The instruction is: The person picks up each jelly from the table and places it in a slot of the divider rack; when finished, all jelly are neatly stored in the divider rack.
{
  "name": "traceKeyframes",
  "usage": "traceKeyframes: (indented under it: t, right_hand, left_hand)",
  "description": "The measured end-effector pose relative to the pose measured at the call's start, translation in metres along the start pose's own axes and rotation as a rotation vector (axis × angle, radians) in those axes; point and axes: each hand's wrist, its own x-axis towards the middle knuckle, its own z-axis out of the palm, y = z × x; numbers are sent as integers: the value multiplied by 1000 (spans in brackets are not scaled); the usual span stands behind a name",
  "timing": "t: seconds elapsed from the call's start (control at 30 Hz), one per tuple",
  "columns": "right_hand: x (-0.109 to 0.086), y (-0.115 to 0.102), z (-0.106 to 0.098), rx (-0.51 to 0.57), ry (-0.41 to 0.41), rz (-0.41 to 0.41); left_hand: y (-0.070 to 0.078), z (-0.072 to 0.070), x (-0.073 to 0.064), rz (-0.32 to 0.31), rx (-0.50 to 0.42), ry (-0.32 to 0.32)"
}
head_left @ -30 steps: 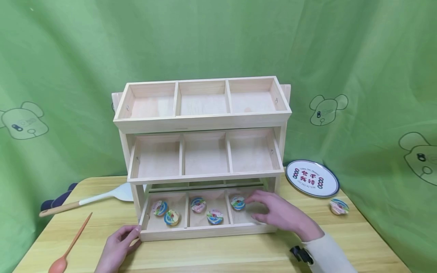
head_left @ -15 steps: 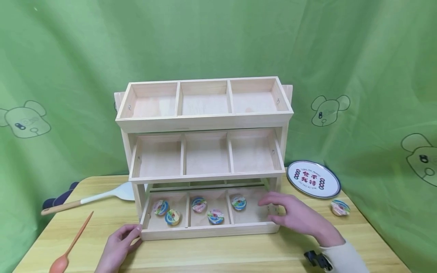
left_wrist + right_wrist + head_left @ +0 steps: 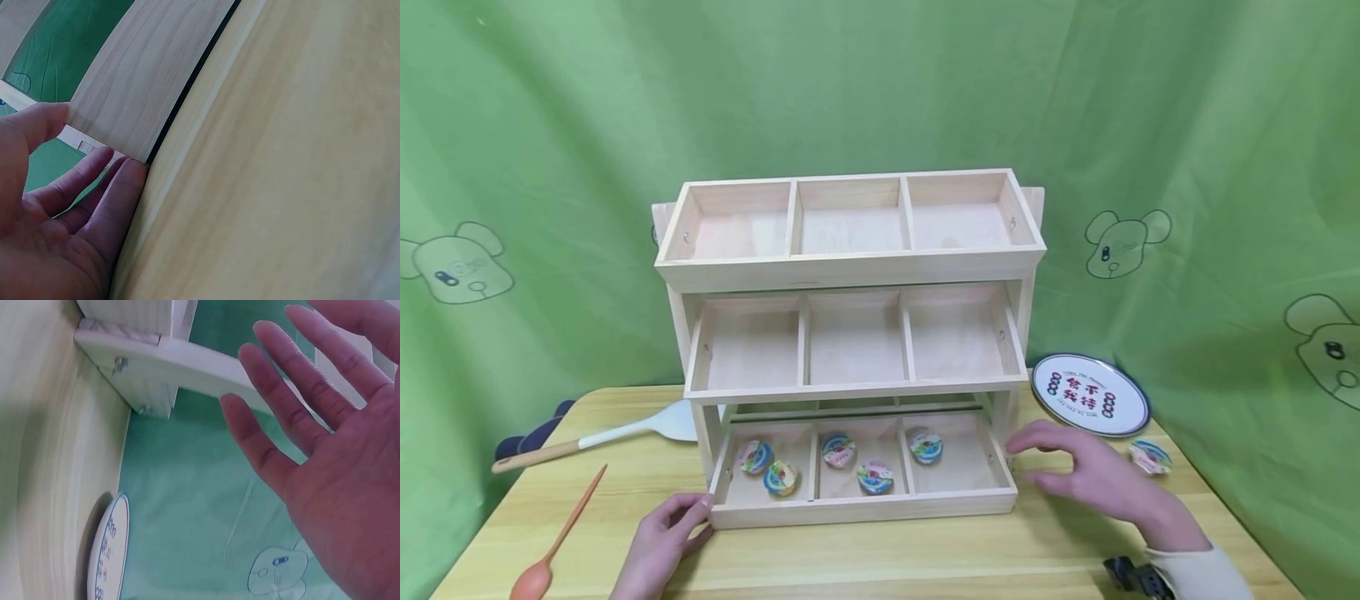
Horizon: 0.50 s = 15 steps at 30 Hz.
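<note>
A pale wooden three-tier rack (image 3: 850, 265) stands on the table. Small jelly cups with printed lids lie in its bottom tray (image 3: 865, 510): two in the left compartment, two in the middle, and one jelly cup (image 3: 927, 447) in the right. My left hand (image 3: 658, 542) holds the tray's front left corner, thumb at the top edge and fingertips against the end. Just right of the tray, my right hand (image 3: 1093, 475) is in the air, fingers spread and holding nothing. Beyond it a single jelly cup (image 3: 1150, 457) sits on the table.
An oval plate (image 3: 1090, 395) lies at the back right, by the green curtain (image 3: 850, 83). To the left are a white spatula (image 3: 617, 432) with a wooden handle and an orange spoon (image 3: 553, 546). The rack's upper two tiers have bare compartments.
My right hand has drawn back rightward from the jelly cup in the right compartment, out past the tray's end. The left hand stays at the corner.
</note>
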Motion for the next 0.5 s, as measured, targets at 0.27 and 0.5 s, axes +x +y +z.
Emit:
traceKeyframes:
  t: [0.27, 0.5]
  right_hand:
    - [-9, 7, -8, -16, 32, 32]
    - [-21, 20, -17, -29, 87, 38]
  left_hand:
    - [0, -1, -1, 1, 1, 4]
    - [-1, -1, 0, 11, -9, 0]
